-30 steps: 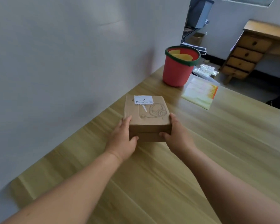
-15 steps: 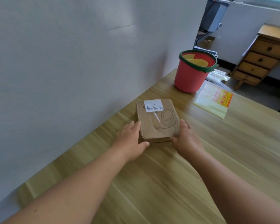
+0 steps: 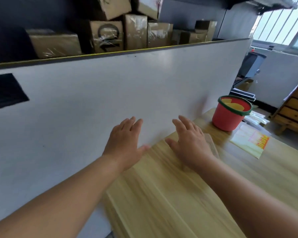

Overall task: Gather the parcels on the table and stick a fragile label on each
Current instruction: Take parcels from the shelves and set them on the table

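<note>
My left hand (image 3: 126, 143) and my right hand (image 3: 190, 145) hover side by side over the far edge of the wooden table (image 3: 162, 194), fingers straight and spread, holding nothing. The small brown parcel (image 3: 212, 145) lies flat on the table, mostly hidden behind my right hand; only a blurred strip of its right side shows. A yellow sheet of fragile labels (image 3: 249, 143) lies on the table to the right of it.
A red bucket with a green rim (image 3: 229, 115) stands at the table's far right corner. A white partition (image 3: 110, 93) runs along the table's far side, with several cardboard boxes (image 3: 107, 36) stacked behind it. A wooden drawer chest (image 3: 294, 114) stands at the right.
Both hands have let go of the parcel and lifted with fingers spread. The view has tilted up, bringing the partition's top and the stacked boxes into sight.
</note>
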The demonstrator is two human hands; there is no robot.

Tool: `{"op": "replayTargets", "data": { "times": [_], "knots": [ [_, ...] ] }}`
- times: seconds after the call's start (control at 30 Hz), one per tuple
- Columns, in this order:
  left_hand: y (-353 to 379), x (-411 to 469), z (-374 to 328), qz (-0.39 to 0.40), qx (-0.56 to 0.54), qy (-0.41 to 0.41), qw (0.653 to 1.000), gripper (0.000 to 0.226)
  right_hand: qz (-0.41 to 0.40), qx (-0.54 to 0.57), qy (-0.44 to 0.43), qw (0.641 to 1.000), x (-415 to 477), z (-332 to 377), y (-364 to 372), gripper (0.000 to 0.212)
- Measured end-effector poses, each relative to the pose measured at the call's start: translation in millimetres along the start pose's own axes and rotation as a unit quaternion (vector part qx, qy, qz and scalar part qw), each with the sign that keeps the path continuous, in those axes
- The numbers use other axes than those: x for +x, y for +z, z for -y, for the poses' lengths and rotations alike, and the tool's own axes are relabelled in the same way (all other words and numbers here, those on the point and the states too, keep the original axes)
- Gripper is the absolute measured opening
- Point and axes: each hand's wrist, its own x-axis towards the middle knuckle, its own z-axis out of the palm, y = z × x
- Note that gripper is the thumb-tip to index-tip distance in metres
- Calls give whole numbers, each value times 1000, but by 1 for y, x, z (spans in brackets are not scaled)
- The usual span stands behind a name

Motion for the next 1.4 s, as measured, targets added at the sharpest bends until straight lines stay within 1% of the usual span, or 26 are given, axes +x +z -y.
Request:
{"op": "replayTargets", "data": {
  "times": [0.2, 0.47, 0.57, 0.67, 0.83, 1.1, 1.27, 1.4],
  "knots": [
    [-116, -104, 55, -63, 5, -41, 997, 79, -55, -16, -109, 992, -48, 137, -49, 66],
    [-255, -266, 127, -157, 74, -82, 981, 75, -77, -7, -210, 975, -137, 320, -83, 64],
    [-300, -331, 157, -193, 99, -105, 971, 77, -87, 15, -241, 966, -170, 382, -87, 61],
    [-337, -397, 188, -222, 138, -138, 955, 79, -98, 41, -290, 951, -198, 440, -90, 60],
    [-388, -482, 226, -260, 161, -215, 927, 81, -74, 100, -338, 933, -234, 522, -93, 63],
    [-434, -553, 277, -311, 165, -310, 883, 81, -31, 162, -406, 899, -252, 633, -84, 66],
    [-455, -562, 324, -334, 149, -368, 855, 84, -13, 195, -435, 879, -233, 694, -69, 69],
    [-469, -554, 364, -348, 143, -395, 838, 85, -9, 209, -457, 865, -203, 741, -55, 71]
  ]
}}
